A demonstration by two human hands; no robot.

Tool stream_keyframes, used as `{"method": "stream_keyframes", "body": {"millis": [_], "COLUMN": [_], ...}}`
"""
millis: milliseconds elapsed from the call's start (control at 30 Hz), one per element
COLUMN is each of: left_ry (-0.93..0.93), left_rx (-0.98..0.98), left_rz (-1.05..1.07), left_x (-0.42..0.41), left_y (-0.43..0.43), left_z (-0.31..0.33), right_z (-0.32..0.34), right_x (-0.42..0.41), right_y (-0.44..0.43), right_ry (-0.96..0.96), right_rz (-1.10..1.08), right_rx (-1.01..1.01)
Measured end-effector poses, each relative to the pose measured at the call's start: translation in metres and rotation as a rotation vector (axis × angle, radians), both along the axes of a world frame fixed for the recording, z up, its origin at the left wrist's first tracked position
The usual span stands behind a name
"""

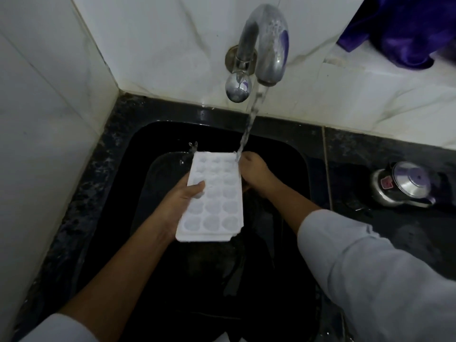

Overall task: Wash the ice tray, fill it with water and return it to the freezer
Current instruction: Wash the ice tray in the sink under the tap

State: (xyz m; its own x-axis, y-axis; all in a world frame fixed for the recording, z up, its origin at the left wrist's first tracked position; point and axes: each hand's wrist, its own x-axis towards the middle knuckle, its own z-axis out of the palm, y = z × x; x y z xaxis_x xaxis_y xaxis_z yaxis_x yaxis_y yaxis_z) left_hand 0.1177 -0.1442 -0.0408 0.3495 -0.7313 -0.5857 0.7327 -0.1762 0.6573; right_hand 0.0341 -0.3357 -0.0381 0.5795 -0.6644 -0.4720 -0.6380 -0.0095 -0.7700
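Note:
A white ice tray with round cups is held over the black sink. My left hand grips its left long edge, thumb lying over the top. My right hand holds the tray's far right corner. Water runs from the chrome tap and its stream lands at that far right corner, by my right fingers. The tray tilts a little, its near end lower.
White tiled walls stand to the left and behind. A dark stone counter surrounds the sink. A steel pressure cooker lid sits on the counter at right. A purple cloth hangs at the top right.

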Motion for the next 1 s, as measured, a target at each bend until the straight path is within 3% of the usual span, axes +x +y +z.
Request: {"method": "stream_keyframes", "body": {"millis": [100,233,533,667,833,1000], "left_ry": [-0.029,-0.124,-0.378,-0.554,-0.439,-0.398], "left_rx": [0.020,0.090,0.117,0.203,0.267,0.265], "left_rz": [0.008,0.059,-0.225,-0.060,-0.107,-0.221], "left_x": [0.001,0.013,-0.022,-0.023,-0.014,-0.002], "left_y": [-0.004,-0.014,-0.031,-0.031,-0.033,-0.029], "left_z": [0.004,-0.001,0.023,0.027,0.033,0.043], "right_z": [-0.010,-0.021,-0.004,0.004,0.007,0.007], "right_x": [0.006,-0.012,-0.042,-0.045,-0.044,-0.046], "right_y": [0.015,0.062,0.033,0.028,0.030,0.030], "right_ry": [-0.064,-0.053,-0.068,-0.075,-0.122,-0.098], "right_rz": [-0.193,-0.164,-0.665,-0.685,-0.757,-0.669], "right_rx": [0.095,0.353,0.531,0.569,0.646,0.549]}}
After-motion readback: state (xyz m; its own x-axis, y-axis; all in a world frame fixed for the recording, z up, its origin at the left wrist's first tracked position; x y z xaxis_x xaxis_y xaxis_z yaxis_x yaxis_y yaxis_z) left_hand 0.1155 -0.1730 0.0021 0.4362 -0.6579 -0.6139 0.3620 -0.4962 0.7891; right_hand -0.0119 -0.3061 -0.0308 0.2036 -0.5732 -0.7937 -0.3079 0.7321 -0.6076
